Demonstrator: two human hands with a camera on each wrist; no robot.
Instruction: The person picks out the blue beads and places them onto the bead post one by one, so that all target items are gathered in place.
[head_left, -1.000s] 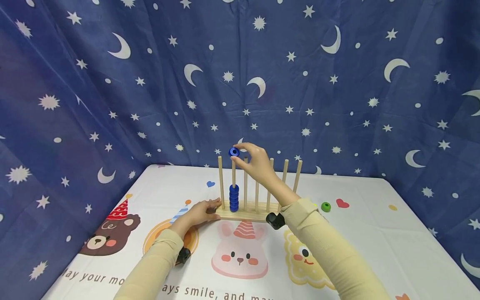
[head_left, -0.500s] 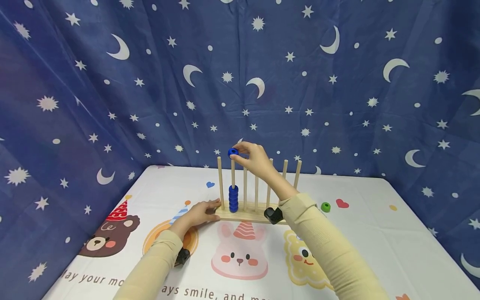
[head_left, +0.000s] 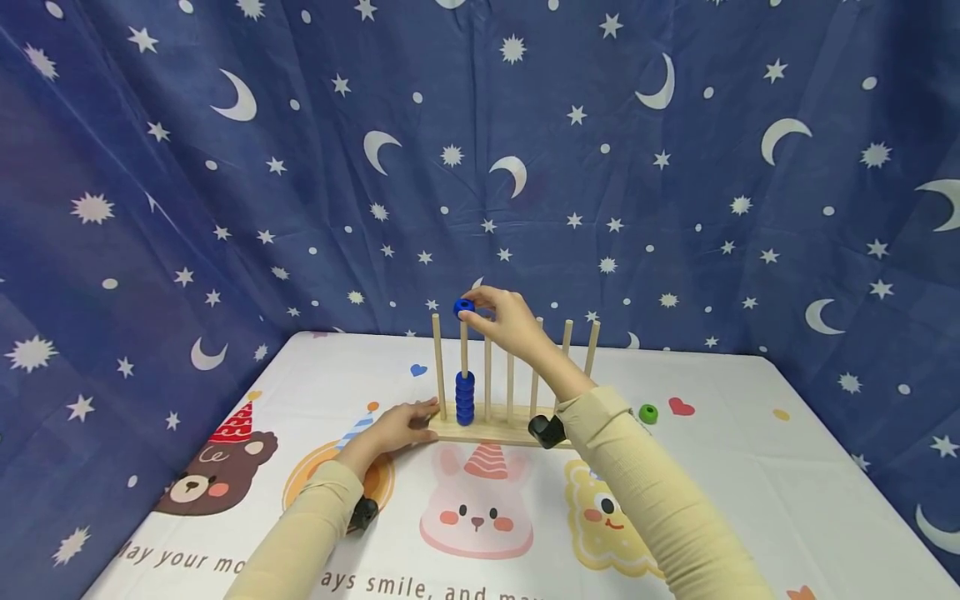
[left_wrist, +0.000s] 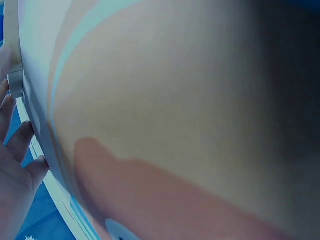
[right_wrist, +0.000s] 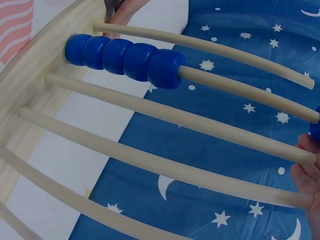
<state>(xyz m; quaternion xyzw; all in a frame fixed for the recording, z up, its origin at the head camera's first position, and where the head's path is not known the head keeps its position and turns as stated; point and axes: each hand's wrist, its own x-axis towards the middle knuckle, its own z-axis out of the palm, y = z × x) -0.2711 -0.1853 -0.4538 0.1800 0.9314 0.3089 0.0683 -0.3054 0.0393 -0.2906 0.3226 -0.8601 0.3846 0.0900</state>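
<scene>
My right hand (head_left: 510,323) pinches a blue bead (head_left: 463,307) between thumb and fingers at the top of the second peg from the left. In the right wrist view that held bead (right_wrist: 315,127) shows only partly at the right edge, against the peg's tip; whether the peg has entered its hole I cannot tell. Several blue beads (right_wrist: 117,56) are stacked at the bottom of the same peg (head_left: 464,350). My left hand (head_left: 397,427) holds the left end of the wooden peg rack's base (head_left: 487,432), thumb in front and fingers behind.
Other upright pegs (head_left: 438,367) of the rack carry no visible beads. A green bead (head_left: 648,413) lies on the table right of the rack, near the right sleeve (head_left: 652,492). A printed white cloth (head_left: 750,467) covers the table; a blue star-patterned curtain (head_left: 480,125) hangs behind.
The blue bead in my right hand has tipped from facing the camera to lying flatter over the peg top, slightly lower. My left hand keeps its place on the base.
</scene>
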